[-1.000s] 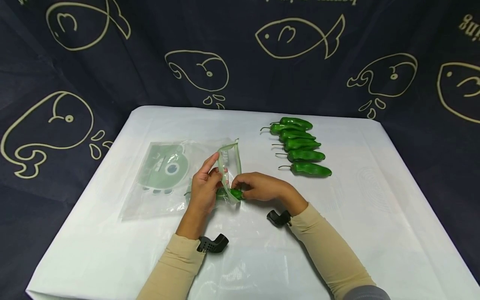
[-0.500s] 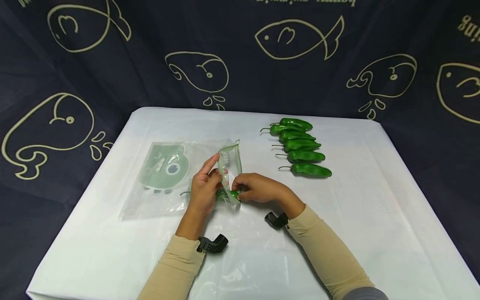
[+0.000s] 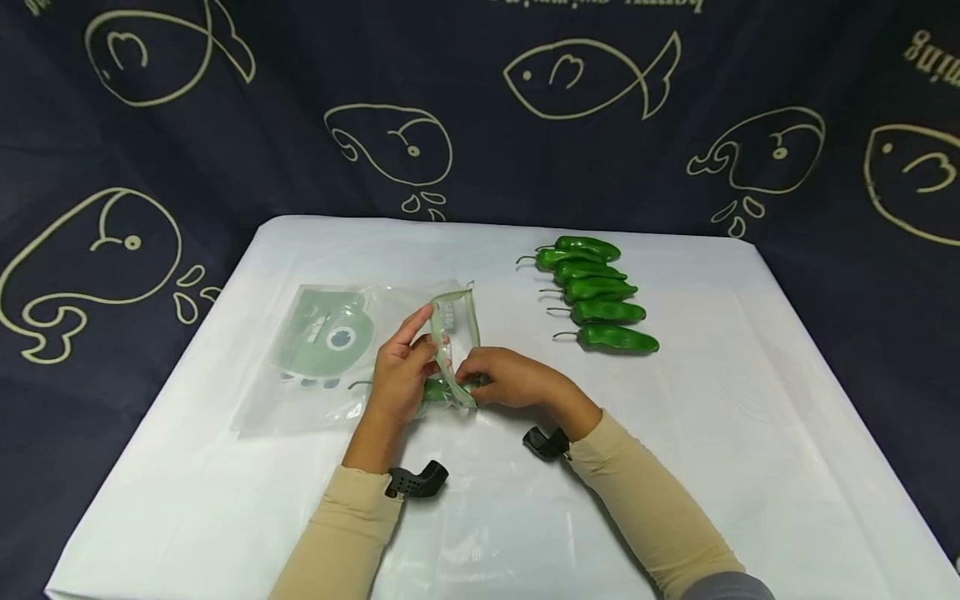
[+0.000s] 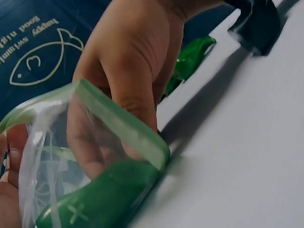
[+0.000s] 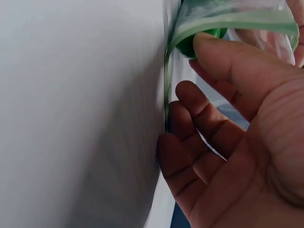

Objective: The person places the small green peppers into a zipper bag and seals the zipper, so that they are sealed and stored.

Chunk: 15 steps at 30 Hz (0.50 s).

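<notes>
A clear zip bag with green print lies on the white table, its green-edged mouth raised and spread towards the right. My left hand grips the bag at its mouth. Inside lies a green chili pepper, its stem pointing left. My right hand reaches into the mouth, thumb and fingers at the pepper's blunt end. In the left wrist view the pepper shows through the film below the right thumb. From the right wrist, the thumb and index finger pinch the pepper's end; the other fingers are loosely bent.
Several green chili peppers lie in a column at the back right of the table, stems to the left. A dark cloth with fish and whale drawings hangs behind the table. Each wrist wears a black camera mount.
The pepper has slid left, deeper into the bag, and its stem sits farther left. My right hand has followed it a little into the mouth. My left hand keeps its grip.
</notes>
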Each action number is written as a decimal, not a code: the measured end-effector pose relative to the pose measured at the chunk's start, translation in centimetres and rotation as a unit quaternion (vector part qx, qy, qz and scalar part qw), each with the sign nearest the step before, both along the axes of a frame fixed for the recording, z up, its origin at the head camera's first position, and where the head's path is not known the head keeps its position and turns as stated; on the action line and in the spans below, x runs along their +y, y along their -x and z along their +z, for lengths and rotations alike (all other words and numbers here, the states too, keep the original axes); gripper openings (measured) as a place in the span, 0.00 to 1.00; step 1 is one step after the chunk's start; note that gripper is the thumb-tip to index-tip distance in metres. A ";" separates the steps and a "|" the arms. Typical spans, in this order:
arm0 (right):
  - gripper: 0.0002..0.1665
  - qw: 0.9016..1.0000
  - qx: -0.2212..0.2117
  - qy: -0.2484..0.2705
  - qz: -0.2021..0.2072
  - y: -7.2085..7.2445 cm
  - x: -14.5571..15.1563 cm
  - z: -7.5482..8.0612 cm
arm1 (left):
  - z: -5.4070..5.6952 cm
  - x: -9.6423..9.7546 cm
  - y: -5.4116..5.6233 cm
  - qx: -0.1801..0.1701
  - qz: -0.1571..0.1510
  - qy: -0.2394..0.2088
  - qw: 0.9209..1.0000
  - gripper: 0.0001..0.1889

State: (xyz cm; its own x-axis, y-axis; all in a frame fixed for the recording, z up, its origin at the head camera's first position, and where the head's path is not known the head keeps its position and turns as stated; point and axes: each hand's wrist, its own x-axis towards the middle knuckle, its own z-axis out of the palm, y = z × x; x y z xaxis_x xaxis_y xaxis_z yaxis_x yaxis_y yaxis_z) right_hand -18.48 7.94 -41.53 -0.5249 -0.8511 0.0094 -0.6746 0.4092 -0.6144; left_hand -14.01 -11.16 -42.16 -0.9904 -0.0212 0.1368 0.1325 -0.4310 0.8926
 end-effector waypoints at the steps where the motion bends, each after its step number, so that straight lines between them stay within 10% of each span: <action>1: 0.10 1.000 0.002 -0.001 -0.001 0.0 -0.1 -0.1 | 0.0 -0.2 0.1 -0.002 -0.003 0.004 1.000 0.29; 15: 0.09 0.999 0.042 -0.031 -0.014 0.8 -0.3 0.5 | 0.3 -0.6 2.6 -0.002 -0.039 0.056 0.998 0.29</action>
